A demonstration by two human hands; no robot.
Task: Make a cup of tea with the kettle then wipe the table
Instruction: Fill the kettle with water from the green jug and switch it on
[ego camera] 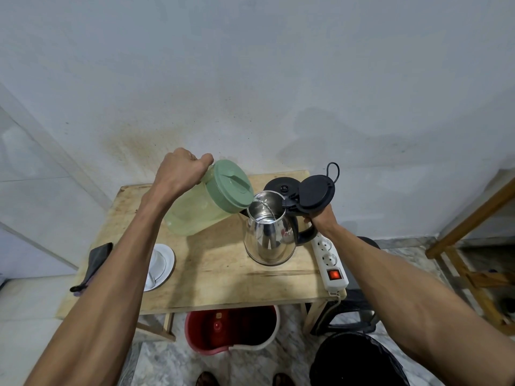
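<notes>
1. While a thin stream of water [268, 208] runs into its open mouth, the kettle [267, 240] stands upright on the table [223, 285], its lid [316, 195] flipped back.
2. The right hand [320, 218] curls round the kettle's handle, on the kettle's right.
3. The left hand [181, 171] grips the green pitcher [195, 215], whose long axis slopes down toward the kettle from its left, spout just above the rim.
4. Likely next: level the pitcher back leftward; the right hand is nearer the lid.
5. Behind the kettle sits its black base [278, 188]; the power strip [330, 263] lies just right of it.
</notes>
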